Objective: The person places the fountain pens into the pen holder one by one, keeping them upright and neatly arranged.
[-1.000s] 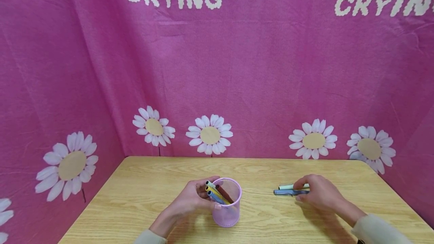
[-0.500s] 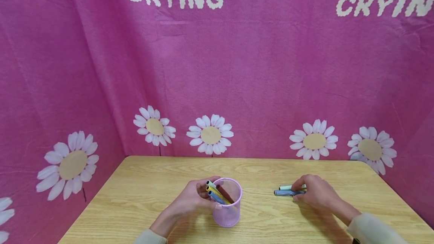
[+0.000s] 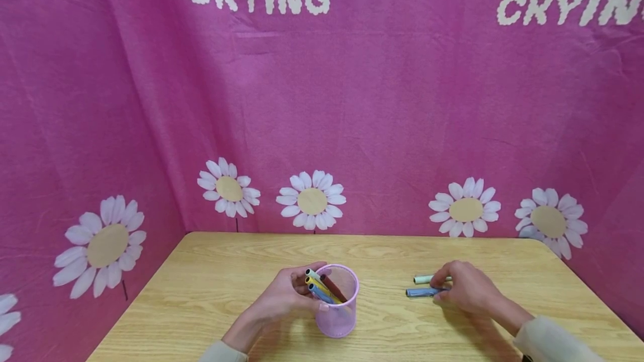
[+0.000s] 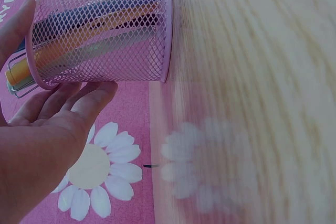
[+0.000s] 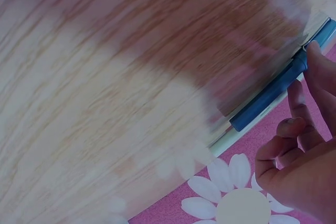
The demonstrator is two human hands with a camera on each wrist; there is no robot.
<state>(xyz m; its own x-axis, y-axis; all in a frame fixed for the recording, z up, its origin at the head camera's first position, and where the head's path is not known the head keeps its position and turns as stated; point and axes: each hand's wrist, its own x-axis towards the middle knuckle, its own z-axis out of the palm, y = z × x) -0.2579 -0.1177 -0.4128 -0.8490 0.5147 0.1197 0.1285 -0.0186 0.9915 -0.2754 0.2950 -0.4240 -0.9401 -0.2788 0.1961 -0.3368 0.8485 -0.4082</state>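
Observation:
My left hand (image 3: pixel 282 294) holds a pink mesh pen cup (image 3: pixel 338 325) from its left side, thumb near the rim and fingers behind it. The cup stands upright on the table with several pens leaning inside, among them a yellow pen (image 4: pixel 19 72), a blue pen (image 3: pixel 318 291) and a dark red pen (image 3: pixel 333 288). To the right, my right hand (image 3: pixel 470 290) pinches another blue pen (image 5: pixel 268 96) between thumb and fingers, low over the table. Just behind that pen lies a pale green pen (image 3: pixel 424 279), its right end hidden by the fingers.
The wooden table (image 3: pixel 226 261) ends at a pink cloth backdrop (image 3: pixel 382 110) with printed daisies and white lettering. More cloth hangs along the left and right sides.
The blue pen in my right hand has moved slightly toward me, widening the gap to the pale green pen. My left hand and the cup stay where they were.

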